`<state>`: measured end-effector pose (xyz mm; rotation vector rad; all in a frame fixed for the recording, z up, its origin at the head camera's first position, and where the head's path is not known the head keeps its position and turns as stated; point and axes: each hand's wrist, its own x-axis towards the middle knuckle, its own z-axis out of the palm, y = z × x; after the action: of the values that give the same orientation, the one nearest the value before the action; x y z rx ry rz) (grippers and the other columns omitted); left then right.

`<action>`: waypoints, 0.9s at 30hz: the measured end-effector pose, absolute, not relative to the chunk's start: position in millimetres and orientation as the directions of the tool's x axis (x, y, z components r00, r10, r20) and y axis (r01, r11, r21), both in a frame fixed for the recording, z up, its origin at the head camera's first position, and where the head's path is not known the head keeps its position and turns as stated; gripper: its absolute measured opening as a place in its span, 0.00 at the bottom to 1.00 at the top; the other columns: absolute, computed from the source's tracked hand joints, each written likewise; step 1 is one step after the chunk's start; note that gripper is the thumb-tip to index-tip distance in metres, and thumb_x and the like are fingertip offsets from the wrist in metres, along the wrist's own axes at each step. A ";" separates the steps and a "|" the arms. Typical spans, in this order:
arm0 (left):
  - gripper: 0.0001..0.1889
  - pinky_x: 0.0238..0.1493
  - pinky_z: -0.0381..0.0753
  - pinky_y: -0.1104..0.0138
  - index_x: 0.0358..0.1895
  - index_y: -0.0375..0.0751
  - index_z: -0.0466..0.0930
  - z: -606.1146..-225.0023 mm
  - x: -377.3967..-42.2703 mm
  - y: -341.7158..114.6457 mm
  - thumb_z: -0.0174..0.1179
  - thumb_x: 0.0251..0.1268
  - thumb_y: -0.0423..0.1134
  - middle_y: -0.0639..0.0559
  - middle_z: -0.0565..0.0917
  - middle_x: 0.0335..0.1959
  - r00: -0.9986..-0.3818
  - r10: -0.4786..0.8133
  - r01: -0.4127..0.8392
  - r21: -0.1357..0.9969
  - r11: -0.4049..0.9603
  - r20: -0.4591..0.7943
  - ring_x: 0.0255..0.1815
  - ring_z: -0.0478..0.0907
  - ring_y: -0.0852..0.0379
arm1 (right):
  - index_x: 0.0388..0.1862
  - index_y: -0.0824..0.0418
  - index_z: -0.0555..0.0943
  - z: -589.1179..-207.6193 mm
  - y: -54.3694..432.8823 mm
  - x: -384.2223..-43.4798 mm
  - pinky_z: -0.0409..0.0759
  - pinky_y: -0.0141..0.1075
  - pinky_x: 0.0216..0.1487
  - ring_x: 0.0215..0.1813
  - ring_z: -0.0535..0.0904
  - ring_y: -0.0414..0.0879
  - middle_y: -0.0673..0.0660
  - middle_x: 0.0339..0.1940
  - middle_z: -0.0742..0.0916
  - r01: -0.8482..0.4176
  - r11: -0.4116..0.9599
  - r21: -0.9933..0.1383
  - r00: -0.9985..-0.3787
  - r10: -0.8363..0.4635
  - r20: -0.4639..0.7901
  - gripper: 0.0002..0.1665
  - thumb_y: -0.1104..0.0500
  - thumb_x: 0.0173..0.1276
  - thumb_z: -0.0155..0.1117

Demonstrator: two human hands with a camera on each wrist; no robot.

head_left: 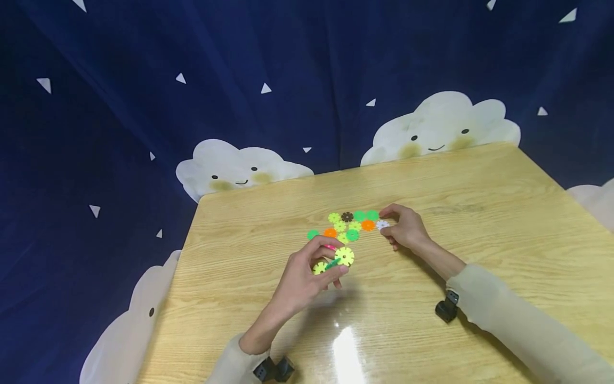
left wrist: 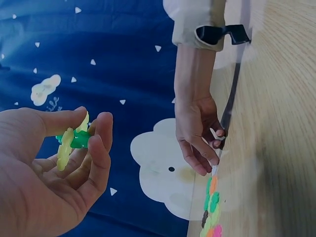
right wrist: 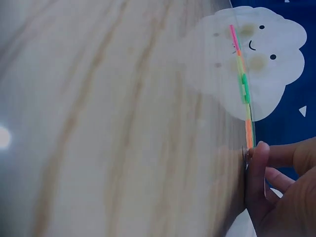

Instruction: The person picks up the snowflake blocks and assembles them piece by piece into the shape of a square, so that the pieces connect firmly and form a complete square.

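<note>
- Joined discs [head_left: 333, 263], two yellow ones with a green one between, are pinched by the thumb and fingers of the left hand [head_left: 298, 276] and held above the table.
- A white disc [head_left: 381, 224] on the table is pinched at its edges by the thumb and a finger of the right hand [head_left: 406, 228].
- Flat discs [head_left: 339, 226] in rough rows are seen between the hands, some touching; the right end is marked by the white disc, and a pink disc [head_left: 330, 247] is partly hidden by the left fingers.
- Both hands are placed well apart from the side edges of the table [head_left: 479, 213]; wood grain is seen on either side, and room to move is left there.
- The far edge is backed by a blue curtain [head_left: 297, 48] with printed clouds [head_left: 441, 125].
- A camera [head_left: 447, 306] is worn at the right sleeve [head_left: 499, 301].
</note>
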<state>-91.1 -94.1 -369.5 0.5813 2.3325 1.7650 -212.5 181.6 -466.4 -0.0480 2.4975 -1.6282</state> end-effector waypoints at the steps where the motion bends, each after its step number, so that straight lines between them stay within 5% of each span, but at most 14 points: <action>1: 0.21 0.26 0.83 0.68 0.62 0.43 0.77 -369.4 -90.8 -93.7 0.70 0.69 0.37 0.46 0.88 0.40 -0.912 0.397 0.207 0.951 0.229 0.103 0.28 0.89 0.44 | 0.60 0.69 0.78 -466.2 181.4 -212.5 0.83 0.38 0.18 0.18 0.78 0.45 0.69 0.44 0.85 0.051 0.421 -0.905 -0.988 -0.112 -0.108 0.25 0.75 0.64 0.67; 6: 0.22 0.26 0.83 0.68 0.62 0.42 0.77 -368.6 -89.5 -92.4 0.71 0.68 0.36 0.47 0.88 0.41 -0.915 0.393 0.200 0.951 0.237 0.094 0.29 0.88 0.38 | 0.54 0.70 0.79 -463.8 180.8 -212.6 0.81 0.37 0.16 0.15 0.78 0.46 0.71 0.48 0.87 -0.002 0.487 -0.874 -0.991 -0.116 -0.062 0.20 0.76 0.62 0.68; 11: 0.21 0.26 0.83 0.68 0.62 0.44 0.78 -368.2 -88.8 -91.0 0.71 0.68 0.36 0.47 0.88 0.41 -0.913 0.396 0.205 0.948 0.243 0.097 0.28 0.89 0.42 | 0.53 0.70 0.78 -462.0 181.5 -212.9 0.82 0.38 0.17 0.15 0.77 0.46 0.71 0.52 0.84 -0.010 0.482 -0.876 -0.985 -0.154 -0.073 0.21 0.78 0.60 0.63; 19: 0.22 0.25 0.81 0.69 0.62 0.42 0.78 -368.3 -87.4 -89.4 0.71 0.68 0.37 0.47 0.88 0.40 -0.913 0.398 0.201 0.947 0.251 0.089 0.29 0.88 0.39 | 0.55 0.71 0.74 -460.3 187.1 -209.5 0.83 0.38 0.20 0.18 0.76 0.46 0.57 0.29 0.76 0.071 0.455 -0.888 -0.971 -0.174 -0.167 0.21 0.77 0.65 0.66; 27: 0.21 0.25 0.81 0.67 0.62 0.44 0.78 -368.3 -86.7 -88.3 0.71 0.68 0.36 0.47 0.87 0.40 -0.910 0.400 0.215 0.947 0.240 0.105 0.28 0.89 0.41 | 0.40 0.70 0.81 -451.0 195.7 -203.4 0.82 0.35 0.21 0.20 0.76 0.46 0.58 0.24 0.81 0.070 0.494 -0.867 -0.948 -0.238 -0.212 0.05 0.72 0.68 0.69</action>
<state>-86.7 -88.3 -368.3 0.5875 2.3446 1.7483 -203.4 195.7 -451.0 -0.1419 2.4383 -1.4349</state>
